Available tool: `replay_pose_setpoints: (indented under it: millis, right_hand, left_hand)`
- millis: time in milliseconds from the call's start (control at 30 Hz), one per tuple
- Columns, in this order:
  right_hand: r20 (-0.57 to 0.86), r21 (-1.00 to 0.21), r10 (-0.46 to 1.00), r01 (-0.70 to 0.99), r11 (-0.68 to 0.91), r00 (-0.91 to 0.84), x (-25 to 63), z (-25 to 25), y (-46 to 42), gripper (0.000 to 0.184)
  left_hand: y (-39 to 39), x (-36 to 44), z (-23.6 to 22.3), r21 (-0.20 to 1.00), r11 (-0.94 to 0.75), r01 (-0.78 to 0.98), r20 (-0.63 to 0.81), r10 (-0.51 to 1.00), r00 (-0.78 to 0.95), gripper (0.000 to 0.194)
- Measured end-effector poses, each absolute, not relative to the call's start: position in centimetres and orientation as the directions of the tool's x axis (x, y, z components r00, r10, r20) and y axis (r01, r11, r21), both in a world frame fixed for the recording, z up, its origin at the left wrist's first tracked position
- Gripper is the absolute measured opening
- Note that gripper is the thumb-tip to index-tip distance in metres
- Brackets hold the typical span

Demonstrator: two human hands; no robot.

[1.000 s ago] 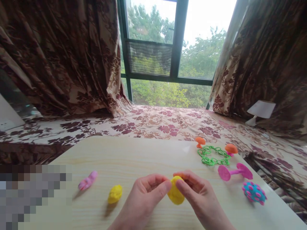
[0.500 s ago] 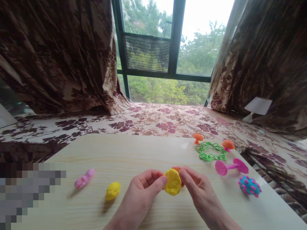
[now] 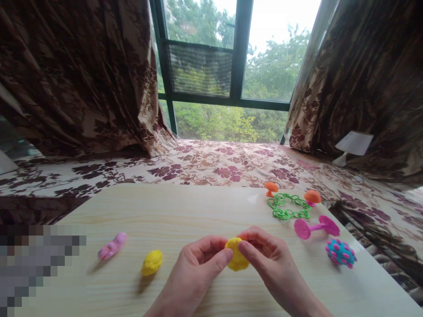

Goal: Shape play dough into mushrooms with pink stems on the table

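Can't see the back of the yellow disc [image 3: 237, 257] at all, and the thumbs of the left hand [image 3: 200, 268] and right hand [image 3: 269, 259] cover bits of its rim. Both forearms run off the bottom edge. A chunky pixelated patch [image 3: 39, 277] blots out the near left part of the counter [image 3: 185, 211], and the counter's near edge is cropped too. The pink lump [image 3: 112, 247] is kinda smeary, so no clue on its details. Left curtain [image 3: 82, 79], right curtain [image 3: 370, 70] and window [image 3: 243, 66] all get chopped up top. That white bit [image 3: 358, 178] near the lamp [image 3: 354, 143]? Too small to tell.
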State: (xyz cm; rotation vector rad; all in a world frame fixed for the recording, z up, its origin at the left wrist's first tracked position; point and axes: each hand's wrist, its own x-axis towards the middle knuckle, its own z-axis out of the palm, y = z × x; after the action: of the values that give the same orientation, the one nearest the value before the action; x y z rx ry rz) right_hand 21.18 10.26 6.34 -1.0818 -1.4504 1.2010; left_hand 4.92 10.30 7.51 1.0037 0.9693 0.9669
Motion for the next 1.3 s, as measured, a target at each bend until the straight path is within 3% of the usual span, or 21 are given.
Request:
replay_pose_setpoints:
  millis: [200,433,633,867,1300]
  right_hand:
    - [0.215,-0.968,0.964,0.098,0.232,-0.154,21.1,6.5,10.2,0.02]
    - [0.112,-0.991,0.981,0.059,0.123,-0.159,21.5,6.5,10.5,0.025]
    - [0.195,-0.968,0.962,0.118,0.22,-0.19,21.3,6.2,10.4,0.021]
    - [0.295,-0.937,0.939,0.136,0.32,-0.179,21.0,6.5,10.2,0.017]
    - [0.241,-0.945,0.952,0.177,0.274,-0.189,21.3,6.2,10.5,0.013]
  left_hand:
    - [10.0,5.1,7.4,0.954,0.252,-0.164,-0.192,0.929,0.315,0.018]
    - [10.2,5.4,6.6,0.959,0.228,-0.17,-0.202,0.967,0.158,0.02]
    - [10.0,5.2,6.8,0.961,0.233,-0.147,-0.199,0.956,0.215,0.023]
    - [9.8,4.9,7.7,0.991,0.115,-0.068,-0.094,0.963,0.254,0.02]
    - [9.8,4.8,7.3,0.991,0.126,-0.05,-0.109,0.959,0.26,0.026]
